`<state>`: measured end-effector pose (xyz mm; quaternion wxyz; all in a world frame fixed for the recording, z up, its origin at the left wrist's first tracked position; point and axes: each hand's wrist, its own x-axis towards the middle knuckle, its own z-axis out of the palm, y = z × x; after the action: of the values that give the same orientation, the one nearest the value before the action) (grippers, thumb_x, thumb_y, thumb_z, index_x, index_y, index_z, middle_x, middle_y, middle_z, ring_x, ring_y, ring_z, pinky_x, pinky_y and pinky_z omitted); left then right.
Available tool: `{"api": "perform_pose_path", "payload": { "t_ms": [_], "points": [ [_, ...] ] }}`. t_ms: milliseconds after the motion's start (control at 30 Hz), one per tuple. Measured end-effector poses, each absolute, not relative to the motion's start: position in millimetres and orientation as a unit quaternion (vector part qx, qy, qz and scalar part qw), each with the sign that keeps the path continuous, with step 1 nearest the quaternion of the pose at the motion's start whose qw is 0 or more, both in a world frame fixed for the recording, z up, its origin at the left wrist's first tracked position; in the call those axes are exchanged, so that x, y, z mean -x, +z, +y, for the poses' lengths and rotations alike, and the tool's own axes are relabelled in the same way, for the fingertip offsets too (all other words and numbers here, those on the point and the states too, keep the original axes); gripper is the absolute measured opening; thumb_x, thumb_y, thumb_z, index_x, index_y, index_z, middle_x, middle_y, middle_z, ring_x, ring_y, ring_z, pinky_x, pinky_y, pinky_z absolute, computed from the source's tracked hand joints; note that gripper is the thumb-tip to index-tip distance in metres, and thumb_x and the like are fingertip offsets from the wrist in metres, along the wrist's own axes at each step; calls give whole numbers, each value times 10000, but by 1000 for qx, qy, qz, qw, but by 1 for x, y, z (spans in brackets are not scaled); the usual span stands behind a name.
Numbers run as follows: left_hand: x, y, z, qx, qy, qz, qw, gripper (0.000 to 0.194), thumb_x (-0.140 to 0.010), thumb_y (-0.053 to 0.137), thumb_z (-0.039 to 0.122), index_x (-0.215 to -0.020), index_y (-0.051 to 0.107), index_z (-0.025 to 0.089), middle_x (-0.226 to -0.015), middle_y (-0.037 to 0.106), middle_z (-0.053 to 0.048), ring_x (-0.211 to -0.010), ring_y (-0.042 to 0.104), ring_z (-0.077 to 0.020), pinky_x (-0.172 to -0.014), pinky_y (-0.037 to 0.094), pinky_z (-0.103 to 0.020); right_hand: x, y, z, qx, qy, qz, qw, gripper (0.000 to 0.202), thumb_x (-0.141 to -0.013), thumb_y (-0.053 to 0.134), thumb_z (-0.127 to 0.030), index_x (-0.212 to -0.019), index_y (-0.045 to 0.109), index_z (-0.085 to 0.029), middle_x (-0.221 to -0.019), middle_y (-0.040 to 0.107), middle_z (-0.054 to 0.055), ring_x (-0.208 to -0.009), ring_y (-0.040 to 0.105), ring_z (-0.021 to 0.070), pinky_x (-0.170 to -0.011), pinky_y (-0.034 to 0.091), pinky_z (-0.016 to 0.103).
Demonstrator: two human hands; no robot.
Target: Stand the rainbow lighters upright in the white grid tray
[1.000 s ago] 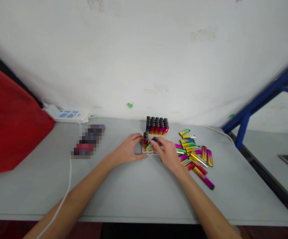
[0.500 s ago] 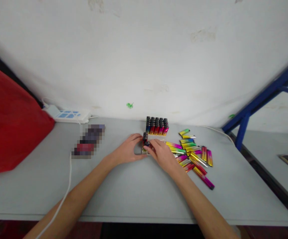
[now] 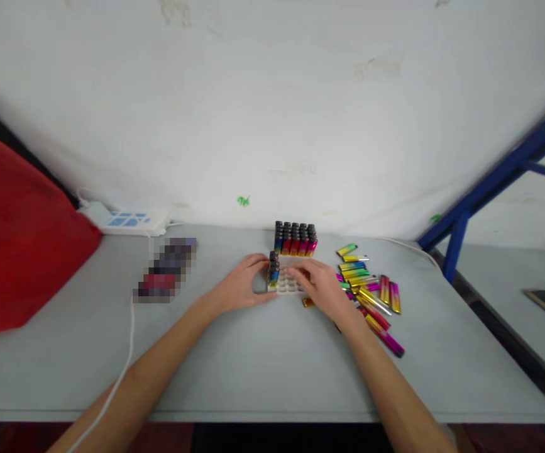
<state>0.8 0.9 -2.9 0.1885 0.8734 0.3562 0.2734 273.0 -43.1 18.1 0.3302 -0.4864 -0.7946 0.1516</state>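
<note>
A white tray with rows of holes (image 3: 287, 285) lies on the table in front of me. A short row of lighters (image 3: 273, 270) with black tops stands upright at its left end. My left hand (image 3: 237, 284) grips that end, thumb at the near corner and fingers at the far one. Over the tray's right part is my right hand (image 3: 323, 284), its fingers loosely bent and apart, with no lighter seen in them. Behind the tray, a block of upright lighters (image 3: 295, 239) stands in rows. Loose shiny lighters (image 3: 371, 296) lie in a pile beside my right hand, which partly covers them.
A pixelated flat object (image 3: 166, 269) and a white power strip (image 3: 133, 221) are at the left, near a red cloth-like bulk (image 3: 22, 233). A white cable (image 3: 128, 365) crosses my left forearm. A blue metal frame (image 3: 456, 245) stands at the right.
My right hand has drawn back to the right from the lighter at the tray's left end, uncovering the holes. That lighter now stands in the tray. My left hand stays put.
</note>
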Motion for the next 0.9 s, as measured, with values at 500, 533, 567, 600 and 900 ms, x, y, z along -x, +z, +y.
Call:
{"api": "perform_pose_path", "payload": {
  "t_ms": [500,533,567,600,900],
  "points": [
    [-1,-2,1,-874,265,363,185,636,-874,951,588,-1389,787,252,-1537,771,-182,-1478,719,-442,-1339,577,-595,-340,1,-28,625,72,-751,201,168,-1111,767,-240,-1202,901,-196,-1138,855,146,-1091,816,315,-1016,594,406],
    [-1,-3,1,-874,265,363,185,637,-876,950,591,-1390,785,252,-1538,771,-182,-1477,719,-441,-1337,579,-596,-340,2,-28,622,75,-754,196,171,-1118,758,-242,-1196,904,-198,-1135,856,144,-1093,815,312,-1012,589,400],
    [-1,-3,1,-874,265,363,185,637,-879,948,591,-1392,783,251,-1539,769,-182,-1478,718,-439,-1337,579,-595,-340,4,-28,618,80,-759,192,176,-1125,749,-245,-1194,905,-198,-1137,857,143,-1096,813,309,-1011,585,395],
    [-1,-3,1,-874,265,363,184,637,-883,946,588,-1395,780,248,-1542,767,-182,-1481,717,-437,-1339,577,-591,-341,5,-28,613,86,-763,188,182,-1130,743,-247,-1196,905,-197,-1142,858,142,-1100,811,306,-1013,582,391],
    [-2,-2,1,-877,262,361,177,626,-879,954,560,-1374,781,218,-1537,771,-195,-1477,721,-443,-1333,579,-584,-346,5,-27,613,89,-765,178,133,-1117,753,-247,-1173,867,-208,-1145,831,136,-1125,794,323,-1008,589,402]
  ]
}}
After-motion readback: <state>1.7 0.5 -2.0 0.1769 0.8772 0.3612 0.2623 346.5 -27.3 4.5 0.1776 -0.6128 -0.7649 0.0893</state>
